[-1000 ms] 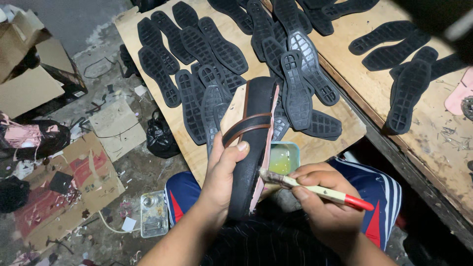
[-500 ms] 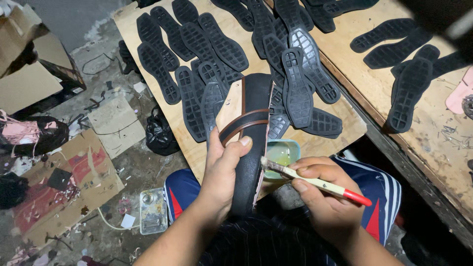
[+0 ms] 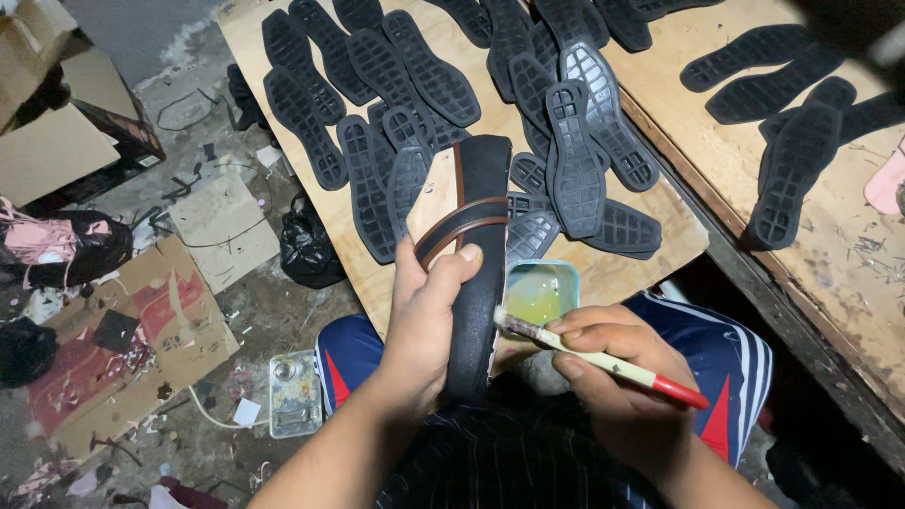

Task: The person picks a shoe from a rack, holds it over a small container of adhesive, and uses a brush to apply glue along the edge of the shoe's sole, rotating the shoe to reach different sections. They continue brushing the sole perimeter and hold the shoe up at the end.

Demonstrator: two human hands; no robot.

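Note:
My left hand (image 3: 422, 320) grips a black sandal (image 3: 477, 254) with a brown strap, held on edge over my lap; the thumb lies across the strap. My right hand (image 3: 617, 377) holds a small brush (image 3: 603, 358) with a pale handle and a red end. Its bristles touch the sandal's side edge. Just behind the brush sits a square tub of yellowish glue (image 3: 539, 290) on the near edge of the wooden board (image 3: 283, 57).
Several black rubber soles (image 3: 575, 141) cover the board, and more lie on a second board (image 3: 848, 236) at the right. Cardboard (image 3: 113, 349), a black bag (image 3: 306, 250) and a clear plastic box (image 3: 294, 391) litter the floor at the left.
The brush tip has moved slightly along the sandal's edge. Both hands keep their hold and the sandal stays in place.

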